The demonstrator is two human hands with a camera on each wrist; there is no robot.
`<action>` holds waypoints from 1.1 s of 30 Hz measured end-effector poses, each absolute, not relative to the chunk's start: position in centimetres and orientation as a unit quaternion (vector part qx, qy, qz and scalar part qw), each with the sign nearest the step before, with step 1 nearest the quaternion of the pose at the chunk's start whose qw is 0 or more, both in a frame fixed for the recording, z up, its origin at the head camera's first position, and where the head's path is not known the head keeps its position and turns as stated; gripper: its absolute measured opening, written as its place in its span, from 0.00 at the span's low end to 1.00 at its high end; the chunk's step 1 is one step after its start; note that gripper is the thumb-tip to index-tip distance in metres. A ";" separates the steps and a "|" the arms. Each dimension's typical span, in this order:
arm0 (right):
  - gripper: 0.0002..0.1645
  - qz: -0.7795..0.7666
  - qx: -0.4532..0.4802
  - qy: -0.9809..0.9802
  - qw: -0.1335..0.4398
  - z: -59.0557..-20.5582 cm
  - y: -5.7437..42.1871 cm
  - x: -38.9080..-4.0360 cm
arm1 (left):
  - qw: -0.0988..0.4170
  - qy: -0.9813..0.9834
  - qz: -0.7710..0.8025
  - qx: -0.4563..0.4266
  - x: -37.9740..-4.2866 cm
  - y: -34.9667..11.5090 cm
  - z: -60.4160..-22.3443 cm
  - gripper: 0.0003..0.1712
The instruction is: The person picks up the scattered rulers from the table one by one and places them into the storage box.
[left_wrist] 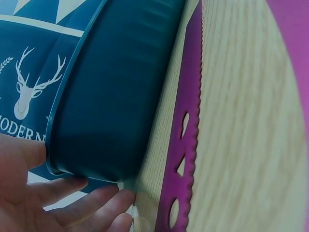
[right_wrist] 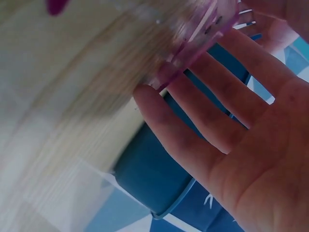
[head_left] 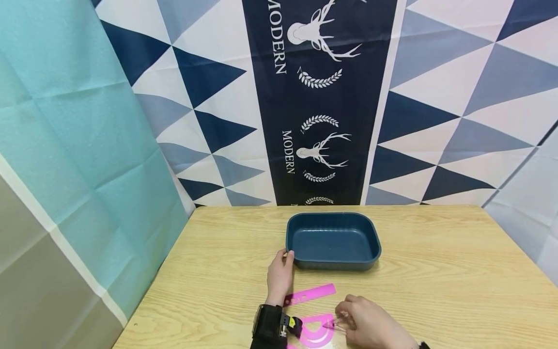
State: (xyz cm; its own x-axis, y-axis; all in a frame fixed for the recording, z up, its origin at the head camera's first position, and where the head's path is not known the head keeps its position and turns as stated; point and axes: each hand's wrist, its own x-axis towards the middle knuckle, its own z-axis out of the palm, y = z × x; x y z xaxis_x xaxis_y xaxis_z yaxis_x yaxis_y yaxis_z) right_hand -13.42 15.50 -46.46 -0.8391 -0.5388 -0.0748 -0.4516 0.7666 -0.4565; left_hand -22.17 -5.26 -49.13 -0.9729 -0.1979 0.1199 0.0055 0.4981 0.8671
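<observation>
My left hand (head_left: pixel 280 277) holds the near left corner of a dark blue plastic box (head_left: pixel 335 265). In the left wrist view the thumb lies on the rim and the fingers (left_wrist: pixel 72 191) are bent along the outside of the end wall. My right hand (head_left: pixel 370 322) pinches a see-through pinkish plastic piece (right_wrist: pixel 193 50) with small markings; its full shape is hidden by the fingers. Beside that hand lies a pink protractor (head_left: pixel 317 338). A pink ruler (head_left: pixel 311 294) with cut-out shapes and one wavy edge lies between the protractor and the box.
The box stands on a light wood-grain table (head_left: pixel 436 271), near its far edge. Part of another pink piece (head_left: pixel 291 346) shows at the bottom of the head view. Behind the table hangs a patterned cloth (head_left: pixel 322 106), with a turquoise sheet (head_left: pixel 83 121) at the left.
</observation>
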 end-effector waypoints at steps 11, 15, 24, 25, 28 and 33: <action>0.22 -0.196 -0.263 0.939 0.107 -46.1 15.0 -13.6 | 0.100 -0.859 -0.499 0.057 -22.2 -5.1 -49.3 0.21; 0.24 -0.180 -0.264 0.944 0.080 -46.1 14.7 -13.5 | 0.097 -0.859 -0.499 0.059 -22.3 -5.1 -49.2 0.21; 0.28 -0.149 -0.258 0.952 0.070 -46.1 14.5 -13.7 | 0.104 -0.864 -0.489 0.061 -22.4 -5.1 -49.4 0.22; 0.28 -0.149 -0.255 0.953 0.071 -46.1 14.5 -13.7 | 0.103 -0.864 -0.489 0.062 -22.4 -5.1 -49.5 0.22; 0.26 -0.147 -0.252 0.954 0.067 -46.1 14.5 -13.8 | 0.103 -0.864 -0.490 0.061 -22.4 -5.1 -49.5 0.23; 0.24 -0.146 -0.257 0.954 0.053 -46.0 14.5 -13.6 | 0.105 -0.864 -0.488 0.062 -22.3 -5.1 -49.5 0.23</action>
State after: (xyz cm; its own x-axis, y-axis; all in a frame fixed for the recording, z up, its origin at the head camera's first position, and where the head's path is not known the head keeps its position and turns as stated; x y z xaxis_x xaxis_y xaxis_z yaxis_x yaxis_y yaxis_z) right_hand -13.64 14.51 -46.04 -0.8628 -0.5050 -0.0254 -0.4743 0.8257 -0.3053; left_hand -22.34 -5.15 -49.53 -0.9701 -0.2101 0.1218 -0.0041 0.5156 0.8568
